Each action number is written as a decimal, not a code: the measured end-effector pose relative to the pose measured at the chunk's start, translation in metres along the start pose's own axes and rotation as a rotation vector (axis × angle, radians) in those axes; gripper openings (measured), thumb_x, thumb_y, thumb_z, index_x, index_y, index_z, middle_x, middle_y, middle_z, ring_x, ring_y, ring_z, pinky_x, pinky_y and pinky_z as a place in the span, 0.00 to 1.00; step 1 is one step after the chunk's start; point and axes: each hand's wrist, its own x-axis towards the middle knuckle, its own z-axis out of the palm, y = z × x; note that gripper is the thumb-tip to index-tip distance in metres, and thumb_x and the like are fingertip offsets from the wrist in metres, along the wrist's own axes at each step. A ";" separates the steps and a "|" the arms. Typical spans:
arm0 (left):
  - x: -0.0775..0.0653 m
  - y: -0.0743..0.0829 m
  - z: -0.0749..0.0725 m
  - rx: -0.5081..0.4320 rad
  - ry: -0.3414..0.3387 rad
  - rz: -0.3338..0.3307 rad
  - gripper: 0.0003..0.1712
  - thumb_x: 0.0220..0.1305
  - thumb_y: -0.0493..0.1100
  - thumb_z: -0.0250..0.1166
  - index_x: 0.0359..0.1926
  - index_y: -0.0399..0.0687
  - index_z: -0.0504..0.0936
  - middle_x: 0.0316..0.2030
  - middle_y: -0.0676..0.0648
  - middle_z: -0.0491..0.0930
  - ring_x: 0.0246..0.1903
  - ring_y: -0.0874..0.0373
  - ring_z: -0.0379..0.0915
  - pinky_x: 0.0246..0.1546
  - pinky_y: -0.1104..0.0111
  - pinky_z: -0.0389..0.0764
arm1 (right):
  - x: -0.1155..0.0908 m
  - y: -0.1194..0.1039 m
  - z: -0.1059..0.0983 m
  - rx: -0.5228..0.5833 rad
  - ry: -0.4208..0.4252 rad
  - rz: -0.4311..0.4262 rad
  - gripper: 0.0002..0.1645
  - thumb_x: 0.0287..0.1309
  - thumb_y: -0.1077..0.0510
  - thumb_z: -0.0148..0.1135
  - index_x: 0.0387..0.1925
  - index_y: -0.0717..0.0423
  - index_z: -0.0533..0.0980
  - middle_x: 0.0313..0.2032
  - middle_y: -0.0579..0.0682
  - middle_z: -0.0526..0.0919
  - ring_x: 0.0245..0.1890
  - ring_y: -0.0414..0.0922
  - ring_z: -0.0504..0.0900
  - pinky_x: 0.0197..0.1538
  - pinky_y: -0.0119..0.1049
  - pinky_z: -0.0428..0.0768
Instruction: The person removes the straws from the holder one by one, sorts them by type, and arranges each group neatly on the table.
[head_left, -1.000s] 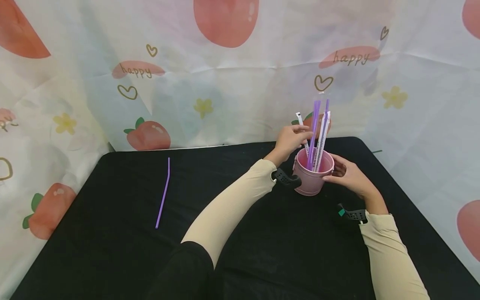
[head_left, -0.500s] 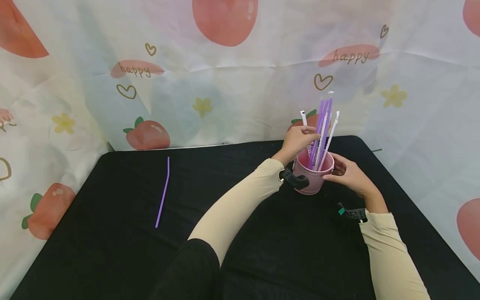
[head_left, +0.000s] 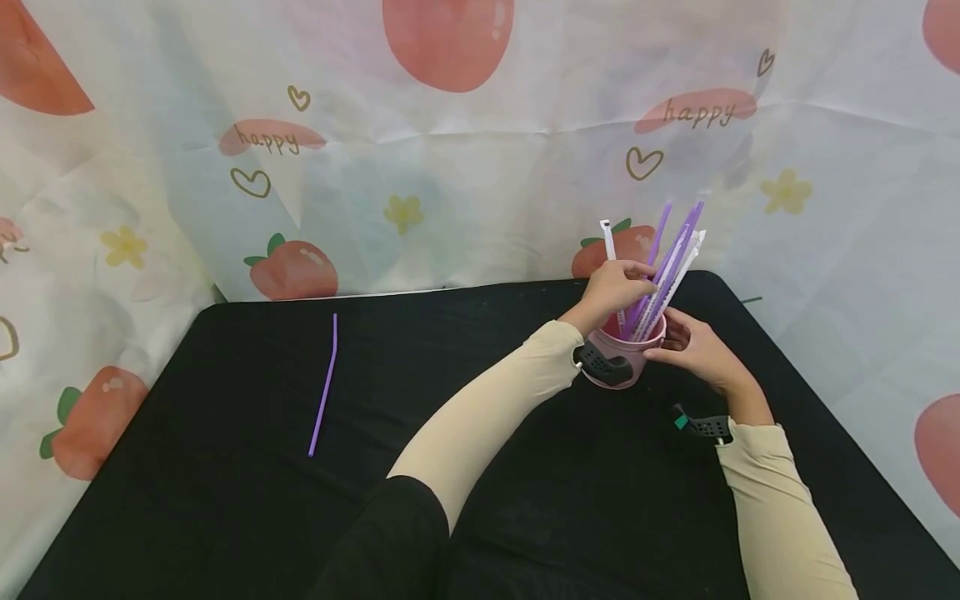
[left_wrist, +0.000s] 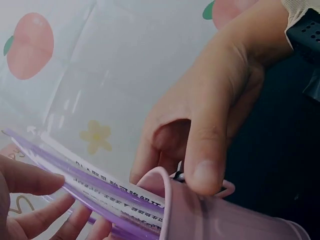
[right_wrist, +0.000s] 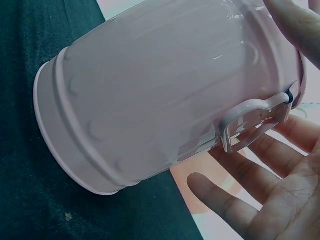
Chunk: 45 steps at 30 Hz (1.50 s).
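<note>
A pink pail [head_left: 621,375] stands near the table's back right, holding several purple straws [head_left: 686,237] and white paper-wrapped straws [head_left: 678,271] that lean right. My left hand [head_left: 618,287] is above its mouth; in the left wrist view, the spread, fairly straight fingers of this left hand [left_wrist: 45,210] touch the straw bundle. One wrapped straw [head_left: 609,242] stands left of the others, partly behind the hand. My right hand [head_left: 701,354] holds the pail's right side, its thumb against the outer wall. Close to the pail's side handle [right_wrist: 255,117] are several right-hand fingers [right_wrist: 240,175].
A single purple straw [head_left: 325,387] lies on the black tablecloth [head_left: 247,400] at the left. Behind the table hangs a printed cloth [head_left: 480,192] with fruit, hearts and flowers, close to the pail.
My left hand has moved right, and the purple and wrapped straws have tilted right with it. One wrapped straw stays at the left. The right hand and pail have hardly moved.
</note>
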 end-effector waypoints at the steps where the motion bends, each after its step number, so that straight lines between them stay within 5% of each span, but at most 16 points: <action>1: 0.000 0.000 0.001 -0.002 -0.007 0.006 0.15 0.57 0.43 0.66 0.47 0.53 0.84 0.43 0.53 0.84 0.38 0.65 0.77 0.33 0.77 0.76 | 0.000 0.000 0.000 0.004 -0.001 -0.003 0.45 0.57 0.68 0.61 0.70 0.68 0.48 0.56 0.42 0.69 0.47 0.18 0.72 0.48 0.13 0.74; 7: 0.001 -0.003 0.005 -0.017 -0.041 0.030 0.10 0.55 0.39 0.66 0.41 0.49 0.85 0.36 0.52 0.84 0.30 0.67 0.72 0.26 0.81 0.71 | 0.001 0.001 0.000 -0.016 0.005 -0.004 0.42 0.56 0.67 0.62 0.67 0.73 0.52 0.46 0.27 0.70 0.44 0.19 0.73 0.46 0.13 0.74; 14: 0.001 -0.008 0.008 0.024 -0.068 0.015 0.07 0.57 0.40 0.67 0.38 0.47 0.85 0.37 0.51 0.85 0.31 0.66 0.77 0.27 0.80 0.77 | 0.000 0.001 0.000 -0.028 0.013 -0.014 0.40 0.55 0.68 0.62 0.65 0.74 0.54 0.44 0.26 0.73 0.42 0.20 0.75 0.45 0.14 0.75; 21: 0.002 -0.014 0.006 -0.035 -0.070 0.025 0.07 0.59 0.39 0.66 0.39 0.43 0.83 0.32 0.48 0.83 0.27 0.65 0.76 0.26 0.77 0.81 | 0.000 0.002 0.000 -0.027 0.010 -0.023 0.44 0.56 0.68 0.62 0.69 0.69 0.50 0.48 0.28 0.69 0.45 0.19 0.73 0.46 0.13 0.75; 29: 0.002 -0.017 0.005 -0.097 -0.030 0.035 0.08 0.59 0.37 0.65 0.41 0.42 0.81 0.33 0.46 0.84 0.25 0.65 0.74 0.23 0.78 0.78 | 0.000 0.003 0.000 -0.004 0.000 -0.010 0.45 0.57 0.67 0.61 0.70 0.67 0.49 0.55 0.37 0.69 0.48 0.19 0.72 0.47 0.13 0.74; 40: 0.005 -0.012 -0.006 0.008 0.071 0.084 0.09 0.62 0.42 0.63 0.44 0.49 0.81 0.34 0.50 0.84 0.29 0.65 0.76 0.24 0.81 0.74 | 0.002 0.001 0.000 -0.025 0.012 -0.004 0.43 0.57 0.64 0.62 0.69 0.68 0.52 0.53 0.32 0.68 0.48 0.19 0.72 0.48 0.13 0.73; 45: 0.007 -0.011 -0.008 -0.067 0.101 0.099 0.10 0.63 0.41 0.63 0.45 0.48 0.80 0.33 0.49 0.84 0.27 0.65 0.78 0.22 0.82 0.77 | 0.002 0.001 0.000 -0.035 0.011 0.008 0.43 0.57 0.64 0.62 0.69 0.66 0.52 0.56 0.39 0.69 0.48 0.19 0.71 0.48 0.12 0.73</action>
